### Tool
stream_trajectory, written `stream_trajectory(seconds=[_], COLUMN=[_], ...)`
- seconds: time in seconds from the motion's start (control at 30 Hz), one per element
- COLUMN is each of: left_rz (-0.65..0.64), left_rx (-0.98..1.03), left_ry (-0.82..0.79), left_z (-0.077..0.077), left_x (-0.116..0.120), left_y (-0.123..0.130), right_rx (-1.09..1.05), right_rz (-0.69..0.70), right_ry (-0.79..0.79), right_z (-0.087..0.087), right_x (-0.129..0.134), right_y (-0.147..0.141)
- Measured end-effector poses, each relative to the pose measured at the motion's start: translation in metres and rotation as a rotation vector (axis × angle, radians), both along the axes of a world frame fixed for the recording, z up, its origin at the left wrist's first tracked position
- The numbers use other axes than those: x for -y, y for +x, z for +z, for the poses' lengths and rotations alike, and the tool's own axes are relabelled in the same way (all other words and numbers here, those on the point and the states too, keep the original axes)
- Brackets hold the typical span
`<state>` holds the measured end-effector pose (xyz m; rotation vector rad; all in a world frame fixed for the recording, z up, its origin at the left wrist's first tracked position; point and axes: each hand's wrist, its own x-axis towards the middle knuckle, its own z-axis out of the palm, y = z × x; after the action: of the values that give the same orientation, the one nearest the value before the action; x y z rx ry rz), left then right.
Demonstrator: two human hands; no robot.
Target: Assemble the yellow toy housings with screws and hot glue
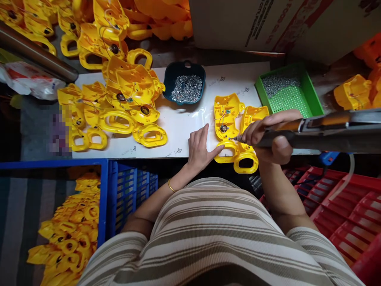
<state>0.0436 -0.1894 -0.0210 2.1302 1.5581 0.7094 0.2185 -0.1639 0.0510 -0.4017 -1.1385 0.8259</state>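
My right hand (275, 133) is wrapped round a long power screwdriver (333, 129) lying nearly level, its bit pointing left. The bit's tip is at a yellow plastic shell (222, 115), just above the shell's ring-shaped handle. Thin wires, a small green board and a round dark part show inside this shell. My left hand (199, 147) is flat and open at the shell's left, its thumb at the handle's edge. A second yellow shell (256, 114) lies to the right, partly hidden by my right hand.
A dark bowl of screws (169, 85) and a green basket with small metal pieces (312, 95) stand behind. Several yellow shells (127, 87) are heaped at left. A cardboard box (226, 24) is at the back. Blue (104, 194) and red crates (342, 210) flank me below the table.
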Motion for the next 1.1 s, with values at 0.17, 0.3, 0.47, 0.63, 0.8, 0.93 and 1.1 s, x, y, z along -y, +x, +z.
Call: stream_trajectory(seconds=[0.17,0.3,0.47,0.63,0.8,0.93,1.1], left_rz=[-0.006,-0.011,-0.025,-0.035,-0.034,-0.075,-0.120], left_rx=[-0.180,-0.225,-0.244,-0.251,-0.274,-0.261,-0.284], left_ry=[-0.132,-0.150,-0.183,-0.168,-0.207,-0.354,-0.403], left_z=[-0.002,0.003,0.009,0.009,0.011,0.018,0.022], left_x=[-0.006,-0.007,-0.009,-0.008,-0.010,-0.015,-0.020], left_y=[0.011,0.016,0.017,0.016,0.017,0.020,0.022], right_rx=[0.024,0.092,0.115,0.150,0.136,0.146,0.251], right_rz=[-0.045,-0.030,0.007,-0.033,0.030,0.105,0.134], right_ry=[-0.010,-0.050,-0.130,-0.234,-0.195,-0.148,-0.219], right_z=[-0.015,-0.021,-0.029,-0.034,-0.036,-0.042,-0.060], right_x=[-0.022,-0.029,-0.030,-0.032,-0.033,-0.037,-0.046], right_y=[-0.009,-0.013,-0.016,-0.019,-0.019,-0.017,-0.010])
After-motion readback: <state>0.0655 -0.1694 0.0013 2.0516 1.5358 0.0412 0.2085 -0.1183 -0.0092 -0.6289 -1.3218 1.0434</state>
